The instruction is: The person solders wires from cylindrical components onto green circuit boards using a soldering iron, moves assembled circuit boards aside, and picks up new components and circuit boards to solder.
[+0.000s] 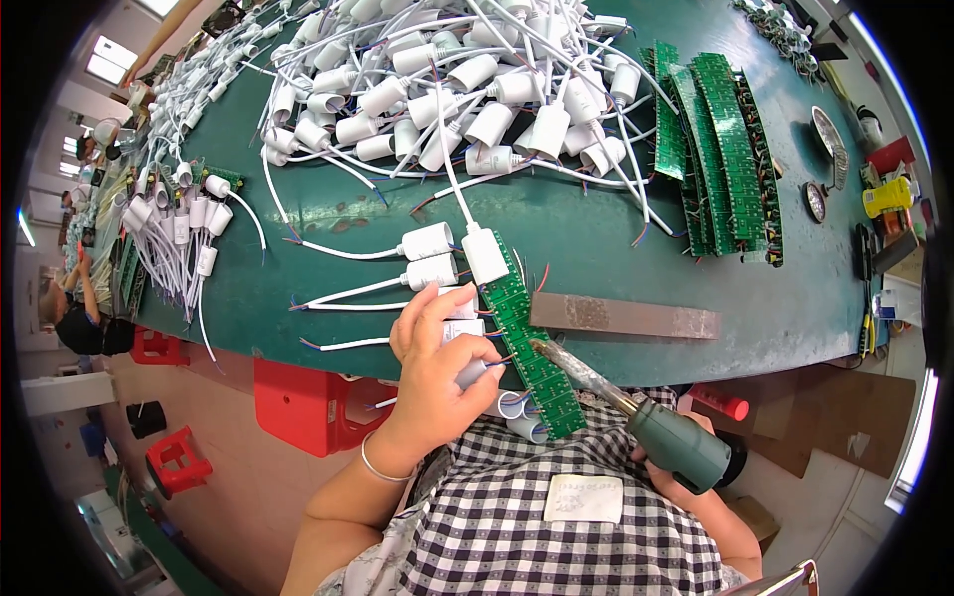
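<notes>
A long green strip of circuit boards (512,308) lies at the table's near edge, its lower end over my lap. Several white lamp holders (427,240) with white cables line its left side, their thin wires meeting the strip. My left hand (432,372) is closed, pinching one lamp holder (471,374) between thumb and fingers beside the strip. Another holder (484,256) rests on the strip's top end. My right hand (668,483) grips the dark green handle of a soldering iron (678,444). The iron's tip is at the strip, near the pinched holder's wires; exact contact is hard to tell.
A flat metal bar (626,316) lies right of the strip. Behind is a big heap of white lamp holders (487,124). Stacked green circuit boards (730,149) stand far right, with a small metal dish (815,202) beyond. Red stools (298,402) stand below the table at left.
</notes>
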`<state>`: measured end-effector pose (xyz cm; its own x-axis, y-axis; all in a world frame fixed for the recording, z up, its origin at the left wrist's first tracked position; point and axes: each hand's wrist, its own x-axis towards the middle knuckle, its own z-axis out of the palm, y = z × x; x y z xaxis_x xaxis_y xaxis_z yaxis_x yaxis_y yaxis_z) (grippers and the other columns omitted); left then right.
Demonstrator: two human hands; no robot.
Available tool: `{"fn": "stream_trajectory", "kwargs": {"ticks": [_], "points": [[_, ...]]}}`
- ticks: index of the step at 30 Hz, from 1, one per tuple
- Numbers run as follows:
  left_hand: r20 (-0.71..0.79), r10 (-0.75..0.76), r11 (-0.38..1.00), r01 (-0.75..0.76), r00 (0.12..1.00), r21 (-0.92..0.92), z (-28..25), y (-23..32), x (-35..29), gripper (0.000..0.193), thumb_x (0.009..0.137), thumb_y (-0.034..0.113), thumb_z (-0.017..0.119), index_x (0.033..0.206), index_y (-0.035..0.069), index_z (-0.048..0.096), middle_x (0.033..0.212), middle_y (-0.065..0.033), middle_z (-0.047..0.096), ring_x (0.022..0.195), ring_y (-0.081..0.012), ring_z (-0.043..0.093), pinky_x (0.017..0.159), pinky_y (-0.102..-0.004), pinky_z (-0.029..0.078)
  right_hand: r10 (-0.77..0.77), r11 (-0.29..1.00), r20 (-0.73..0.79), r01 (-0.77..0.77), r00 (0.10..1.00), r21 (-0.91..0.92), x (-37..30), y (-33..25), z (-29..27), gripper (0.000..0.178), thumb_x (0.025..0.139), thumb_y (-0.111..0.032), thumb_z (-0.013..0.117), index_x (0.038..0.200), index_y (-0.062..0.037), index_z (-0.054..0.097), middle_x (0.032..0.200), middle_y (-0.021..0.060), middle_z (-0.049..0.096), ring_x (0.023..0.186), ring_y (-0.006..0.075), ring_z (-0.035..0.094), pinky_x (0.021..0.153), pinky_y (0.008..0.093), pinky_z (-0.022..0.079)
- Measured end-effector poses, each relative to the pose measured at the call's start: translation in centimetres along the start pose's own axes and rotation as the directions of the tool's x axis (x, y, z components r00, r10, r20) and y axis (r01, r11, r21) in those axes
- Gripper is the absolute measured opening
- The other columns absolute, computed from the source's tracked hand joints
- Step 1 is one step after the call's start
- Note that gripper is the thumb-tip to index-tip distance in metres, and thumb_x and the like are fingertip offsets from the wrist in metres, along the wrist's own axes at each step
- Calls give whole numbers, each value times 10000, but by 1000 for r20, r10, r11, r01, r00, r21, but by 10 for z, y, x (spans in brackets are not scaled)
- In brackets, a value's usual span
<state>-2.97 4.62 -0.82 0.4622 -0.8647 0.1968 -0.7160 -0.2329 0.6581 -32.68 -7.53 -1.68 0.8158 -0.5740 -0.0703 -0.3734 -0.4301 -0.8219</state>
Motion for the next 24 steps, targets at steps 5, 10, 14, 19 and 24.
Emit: {"fn": "stream_trajectory", "kwargs": {"ticks": [5,10,14,19,24], "points": [[11,-24,997,24,1000,68,1,6,2,95,665,138,708,714,148,627,1327,-85,450,1268,-376,315,1002,-493,191,-50,999,-13,50,999,14,10,-7,1,198,774,-120,636,952,-32,639,864,85,637,798,223,616,728,327,491],[6,-48,985,46,999,168,3,13,10,96,641,123,703,686,145,621,1309,-77,452,1258,-371,323,995,-507,191,-181,983,21,182,983,-26,25,-14,-7,157,845,-87,571,965,10,603,729,67,622,651,155,622,639,270,488],[12,-54,981,51,998,188,3,13,11,100,622,117,701,664,143,614,1305,-71,444,1255,-369,323,994,-511,194,-277,959,24,278,960,-58,26,-16,-4,247,843,-77,580,1067,23,549,809,80,619,659,148,614,651,268,481],[14,-60,980,57,998,193,3,13,12,109,605,116,702,656,147,611,1300,-68,445,1246,-367,327,989,-516,200,-185,982,56,187,981,-25,26,-18,-2,296,841,-36,578,1120,30,508,895,93,583,657,148,607,659,273,482],[6,-57,977,54,998,208,4,13,13,112,592,109,696,645,149,606,1298,-64,447,1239,-364,332,985,-518,204,-218,976,44,218,975,-3,30,-21,0,300,832,2,581,1120,35,501,903,89,563,638,139,600,653,270,485]]}}
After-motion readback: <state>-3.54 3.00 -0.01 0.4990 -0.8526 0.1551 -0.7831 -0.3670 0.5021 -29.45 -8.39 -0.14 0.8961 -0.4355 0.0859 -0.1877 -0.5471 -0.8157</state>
